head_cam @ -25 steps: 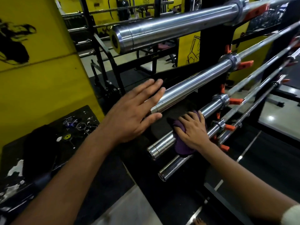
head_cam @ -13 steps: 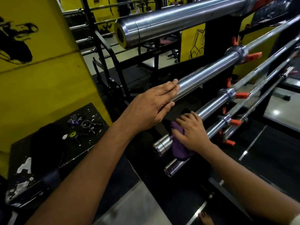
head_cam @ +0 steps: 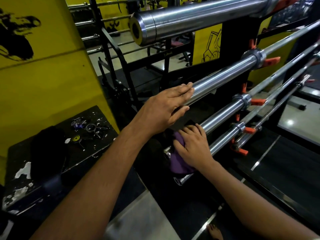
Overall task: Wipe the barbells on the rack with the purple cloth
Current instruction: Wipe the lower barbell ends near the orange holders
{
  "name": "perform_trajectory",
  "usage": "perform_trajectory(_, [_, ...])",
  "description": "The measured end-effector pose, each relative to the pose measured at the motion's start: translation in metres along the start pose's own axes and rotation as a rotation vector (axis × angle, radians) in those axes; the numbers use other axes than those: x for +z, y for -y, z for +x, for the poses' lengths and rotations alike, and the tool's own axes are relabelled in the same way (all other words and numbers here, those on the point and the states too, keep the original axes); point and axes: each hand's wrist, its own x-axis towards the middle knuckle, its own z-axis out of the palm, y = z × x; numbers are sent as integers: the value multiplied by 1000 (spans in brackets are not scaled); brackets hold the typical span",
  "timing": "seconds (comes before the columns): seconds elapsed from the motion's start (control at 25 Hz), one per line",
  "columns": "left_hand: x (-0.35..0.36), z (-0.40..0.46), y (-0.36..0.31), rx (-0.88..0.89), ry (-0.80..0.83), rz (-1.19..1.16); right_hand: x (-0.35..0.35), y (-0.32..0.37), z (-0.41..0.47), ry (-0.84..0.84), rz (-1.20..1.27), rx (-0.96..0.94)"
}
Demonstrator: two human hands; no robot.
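My left arm reached forward, left hand (head_cam: 166,108) flat, fingers straight and together, palm down, fingertips resting on the second bar. My right arm came in from lower right; right hand (head_cam: 193,147) lay palm down, fingers spread and slightly bent, pressing the cloth. Bare foot visible at bottom edge.

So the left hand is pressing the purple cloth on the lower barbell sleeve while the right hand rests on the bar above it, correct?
Not quite: the hands are swapped. In the head view the right hand presses the purple cloth on the lower barbell sleeve, while the left hand rests flat on the bar above it.
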Motion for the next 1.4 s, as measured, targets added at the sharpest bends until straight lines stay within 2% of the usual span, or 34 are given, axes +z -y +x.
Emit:
perform_trajectory(0.08, [0,-2,-1,-1,-9,-13,4,14,-7,34,15,-71])
perform_trajectory(0.2, [0,-1,-2,-11,18,-22,9,36,-38,111,179,-342])
perform_trajectory(0.24, [-1,-1,-2,-13,20,-2,6,39,-48,127,286,-370])
perform_trajectory(0.36, [-7,-18,-13,65,-48,45,-3,36,-84,175,583,-287])
perform_trajectory(0.44, [0,-53,-32,135,-110,-85,-20,26,-102,185,797,-108])
perform_trajectory(0.52, [19,-99,-55,106,16,-336,-36,8,-110,181,1063,186])
perform_trajectory(0.6, [46,-130,-74,-79,231,-540,-43,-12,-109,185,1270,422])
perform_trajectory(0.64, [61,-137,-81,-199,275,-629,-43,-20,-109,224,1321,510])
perform_trajectory(0.72, [84,-139,-87,-432,266,-805,-45,-28,-113,297,1356,602])
perform_trajectory(0.8, [97,-136,-88,-552,316,-951,-51,-32,-111,279,1297,639])
perform_trajectory(0.84, [103,-136,-89,-555,347,-954,-58,-35,-111,256,1225,589])
perform_trajectory(0.92, [108,-136,-91,-519,376,-874,-70,-48,-109,237,928,444])
perform_trajectory(1.0, [114,-127,-96,-490,377,-810,-72,-66,-117,163,743,507])
perform_trajectory(1.12, [128,-101,-108,-472,396,-763,-54,-80,-146,-26,942,853])
perform_trajectory(1.28, [148,-54,-147,-303,446,-711,-39,-66,-162,-139,1554,1276])
perform_trajectory(1.4, [155,-26,-175,-144,671,-670,-42,-74,-143,-376,1843,1324])
